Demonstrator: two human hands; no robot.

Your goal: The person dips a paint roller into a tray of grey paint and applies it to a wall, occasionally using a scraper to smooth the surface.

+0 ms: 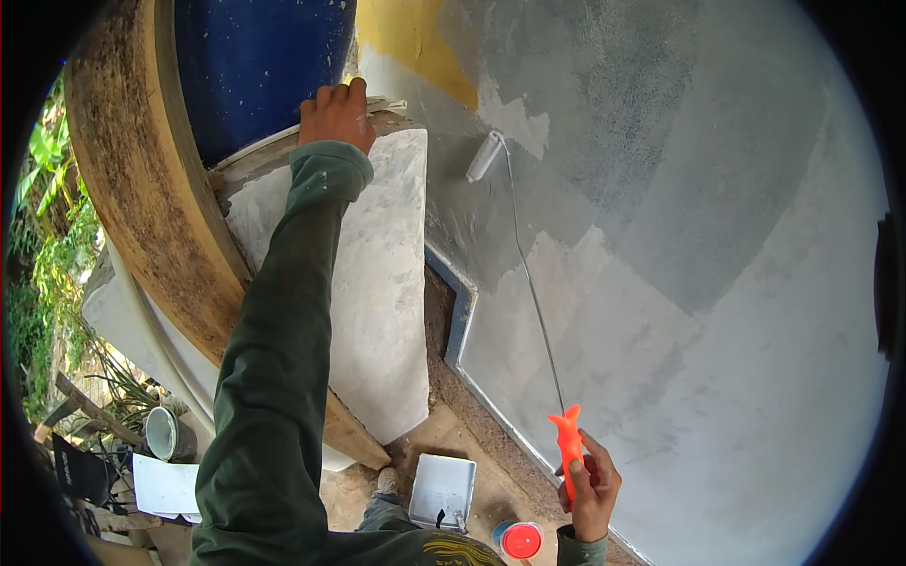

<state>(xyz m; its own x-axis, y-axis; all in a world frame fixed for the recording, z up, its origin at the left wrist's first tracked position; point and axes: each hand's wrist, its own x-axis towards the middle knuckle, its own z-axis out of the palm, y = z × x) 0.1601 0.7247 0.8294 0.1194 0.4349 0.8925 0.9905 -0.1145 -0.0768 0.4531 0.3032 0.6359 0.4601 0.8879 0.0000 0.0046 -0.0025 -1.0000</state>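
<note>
My right hand [595,483] is closed round the orange handle [570,453] of a paint roller at the lower right. Its long wire leads up to a small white roller head [486,157], which is at the grey wall [651,123]. At the upper left, my left hand [338,115] rests on the top edge of a whitish slab [377,274], beside a dark blue panel [255,75]. Its fingers are bent over the edge, and what they grip, if anything, is hidden.
A curved wooden beam [156,189] runs down the left. Below are a white paint tray [442,491], a container with a red lid [521,540], a bucket [170,434] and a white sheet [166,486]. A blue-grey ledge [460,321] borders the wall. Plants [61,245] show outside.
</note>
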